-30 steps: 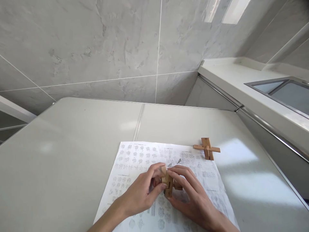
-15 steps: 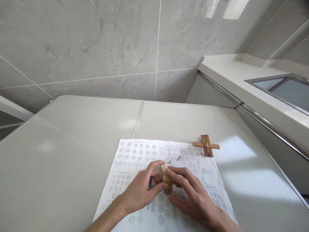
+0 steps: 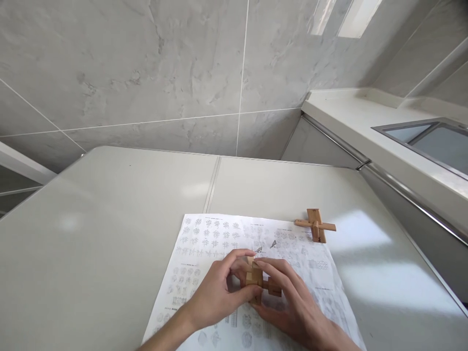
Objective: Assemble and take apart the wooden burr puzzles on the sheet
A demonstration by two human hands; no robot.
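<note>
Wooden puzzle pieces point(image 3: 255, 276), notched and interlocking, are held between both hands just above a printed sheet point(image 3: 215, 243). My left hand point(image 3: 223, 282) grips them from the left, thumb in front and index finger curled over the top. From the right, my right hand point(image 3: 292, 297) closes round them with fingers on top and thumb below. One block end sticks out to the right under my right fingers. Parts of the pieces are hidden by the fingers. Further off, a cross-shaped group of wooden pieces point(image 3: 316, 225) lies at the sheet's top right edge.
The sheet shows rows of small puzzle drawings and rests on a pale table point(image 3: 109, 234) with a seam. Behind stands a grey tiled wall point(image 3: 153, 63). On the right is a white counter point(image 3: 340, 107) with a sink point(image 3: 435, 141) and a metal rail.
The held wooden pieces have turned between my fingers, so a block end now shows more on the right. My left thumb has shifted slightly right. The whole view has moved a little.
</note>
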